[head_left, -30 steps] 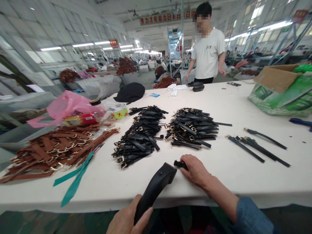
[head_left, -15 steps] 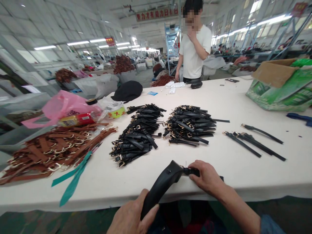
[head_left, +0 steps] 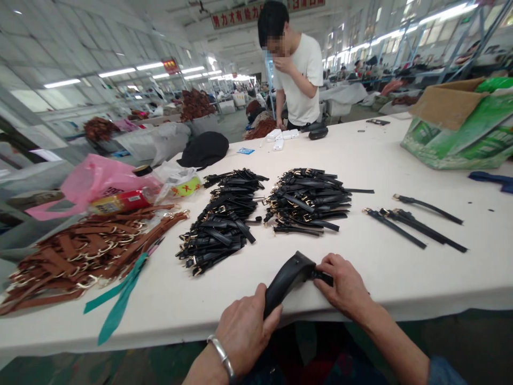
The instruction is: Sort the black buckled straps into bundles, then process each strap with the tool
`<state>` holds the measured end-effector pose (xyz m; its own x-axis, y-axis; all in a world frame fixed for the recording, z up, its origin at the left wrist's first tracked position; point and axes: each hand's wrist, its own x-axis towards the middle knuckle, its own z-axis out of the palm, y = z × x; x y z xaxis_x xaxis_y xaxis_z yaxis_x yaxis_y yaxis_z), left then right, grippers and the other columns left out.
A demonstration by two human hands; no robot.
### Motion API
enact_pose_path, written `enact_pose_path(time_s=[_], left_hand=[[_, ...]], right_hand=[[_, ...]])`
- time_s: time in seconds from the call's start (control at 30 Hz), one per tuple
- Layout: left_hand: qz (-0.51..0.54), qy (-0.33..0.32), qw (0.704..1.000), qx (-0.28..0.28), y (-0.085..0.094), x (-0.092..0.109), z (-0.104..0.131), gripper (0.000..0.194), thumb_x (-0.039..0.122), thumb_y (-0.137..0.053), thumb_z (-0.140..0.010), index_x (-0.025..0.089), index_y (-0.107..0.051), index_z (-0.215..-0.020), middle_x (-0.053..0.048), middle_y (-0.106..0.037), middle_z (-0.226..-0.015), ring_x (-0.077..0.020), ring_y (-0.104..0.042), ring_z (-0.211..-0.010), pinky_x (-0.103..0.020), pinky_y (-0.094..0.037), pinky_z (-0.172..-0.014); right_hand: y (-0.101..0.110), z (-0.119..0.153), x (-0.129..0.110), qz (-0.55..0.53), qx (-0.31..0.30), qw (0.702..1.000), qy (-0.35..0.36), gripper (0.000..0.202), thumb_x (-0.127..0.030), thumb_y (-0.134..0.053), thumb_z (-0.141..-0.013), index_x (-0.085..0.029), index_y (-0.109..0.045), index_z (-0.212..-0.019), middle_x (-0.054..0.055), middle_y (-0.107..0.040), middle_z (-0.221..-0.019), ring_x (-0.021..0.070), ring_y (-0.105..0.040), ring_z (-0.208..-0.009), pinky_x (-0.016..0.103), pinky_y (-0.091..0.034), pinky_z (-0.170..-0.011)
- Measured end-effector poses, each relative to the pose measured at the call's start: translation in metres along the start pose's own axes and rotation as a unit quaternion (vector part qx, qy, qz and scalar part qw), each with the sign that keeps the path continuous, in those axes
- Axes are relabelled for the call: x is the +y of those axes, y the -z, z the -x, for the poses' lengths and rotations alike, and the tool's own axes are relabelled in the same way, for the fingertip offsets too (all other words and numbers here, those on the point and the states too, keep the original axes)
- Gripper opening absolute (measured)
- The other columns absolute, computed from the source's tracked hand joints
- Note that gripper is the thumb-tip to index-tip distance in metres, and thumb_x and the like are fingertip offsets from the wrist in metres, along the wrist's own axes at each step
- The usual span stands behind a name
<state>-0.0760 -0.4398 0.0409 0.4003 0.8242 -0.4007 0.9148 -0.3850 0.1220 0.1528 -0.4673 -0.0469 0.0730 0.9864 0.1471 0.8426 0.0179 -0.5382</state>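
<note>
My left hand (head_left: 248,323), with a silver bangle at the wrist, is closed round the lower end of a smooth black curved piece (head_left: 282,286); its exact kind I cannot make out. The wide far end of this piece meets a short black strap (head_left: 324,277) over the table's front edge. Fingers and thumb of my right hand (head_left: 342,286) pinch that strap, hiding much of it. Beyond my hands lie two piles of black buckle straps, a left pile (head_left: 218,219) and a right pile (head_left: 308,203). Several loose black straps (head_left: 420,227) lie to the right.
Brown straps with metal rings (head_left: 88,251) and a teal cloth strip (head_left: 124,299) lie at left. Behind them are a pink bag (head_left: 96,179) and a black cap (head_left: 204,149). A green carton (head_left: 460,128) stands at right. A person (head_left: 298,75) stands across the table (head_left: 385,267).
The black curved piece and my left hand have shifted right and up in the view, showing the bangle. The co-worker leans lower. The view itself has moved slightly.
</note>
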Motion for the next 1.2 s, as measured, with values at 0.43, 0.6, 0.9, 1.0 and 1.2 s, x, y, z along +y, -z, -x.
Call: enact_pose_path(time_s=[0.43, 0.6, 0.9, 1.0, 1.2], left_hand=[[-0.016, -0.002, 1.0, -0.003, -0.001, -0.001, 0.006, 0.036, 0.045, -0.031, -0.089, 0.018, -0.047, -0.108, -0.009, -0.067, -0.084, -0.0263, -0.064, -0.08, -0.034, -0.043, -0.067], [-0.019, -0.005, 1.0, 0.004, 0.01, 0.005, -0.006, 0.033, 0.044, -0.033, -0.088, 0.018, -0.05, -0.1, -0.01, -0.067, -0.083, -0.0272, -0.064, -0.078, -0.033, -0.042, -0.064], [0.011, -0.009, 1.0, 0.011, -0.005, -0.019, 0.01, 0.031, 0.044, -0.033, -0.089, 0.02, -0.048, -0.103, -0.008, -0.067, -0.08, -0.0258, -0.064, -0.077, -0.032, -0.041, -0.064], [0.002, -0.01, 1.0, 0.009, -0.011, -0.016, 0.017, 0.032, 0.043, -0.032, -0.09, 0.019, -0.047, -0.106, -0.008, -0.068, -0.08, -0.0265, -0.065, -0.077, -0.033, -0.041, -0.065], [-0.007, -0.016, 0.999, 0.028, -0.012, 0.003, 0.005, 0.033, 0.044, -0.032, -0.09, 0.02, -0.047, -0.107, -0.008, -0.068, -0.082, -0.0275, -0.064, -0.077, -0.034, -0.042, -0.065]], right_hand=[[-0.009, 0.003, 0.006, -0.044, 0.023, 0.998, -0.03, 0.006, -0.024, -0.061, -0.072, -0.022, -0.06, -0.077, 0.003, -0.055, -0.08, 0.0207, -0.05, -0.083, 0.032, -0.04, -0.074], [-0.011, 0.003, 0.007, -0.047, 0.026, 0.998, -0.023, 0.009, -0.029, -0.06, -0.075, -0.023, -0.061, -0.081, 0.003, -0.056, -0.082, 0.0211, -0.05, -0.084, 0.033, -0.041, -0.075], [-0.008, 0.01, 0.002, -0.048, 0.027, 0.998, 0.016, 0.012, -0.029, -0.055, -0.08, -0.023, -0.061, -0.088, 0.004, -0.056, -0.084, 0.0212, -0.05, -0.084, 0.034, -0.04, -0.076], [-0.006, 0.009, 0.002, -0.052, 0.02, 0.998, 0.013, 0.011, -0.027, -0.053, -0.081, -0.023, -0.062, -0.087, 0.004, -0.056, -0.083, 0.0208, -0.05, -0.084, 0.034, -0.04, -0.076], [-0.008, 0.006, 0.003, -0.038, 0.012, 0.999, -0.007, 0.011, -0.027, -0.055, -0.079, -0.022, -0.062, -0.085, 0.004, -0.056, -0.082, 0.0207, -0.051, -0.084, 0.033, -0.041, -0.076]])
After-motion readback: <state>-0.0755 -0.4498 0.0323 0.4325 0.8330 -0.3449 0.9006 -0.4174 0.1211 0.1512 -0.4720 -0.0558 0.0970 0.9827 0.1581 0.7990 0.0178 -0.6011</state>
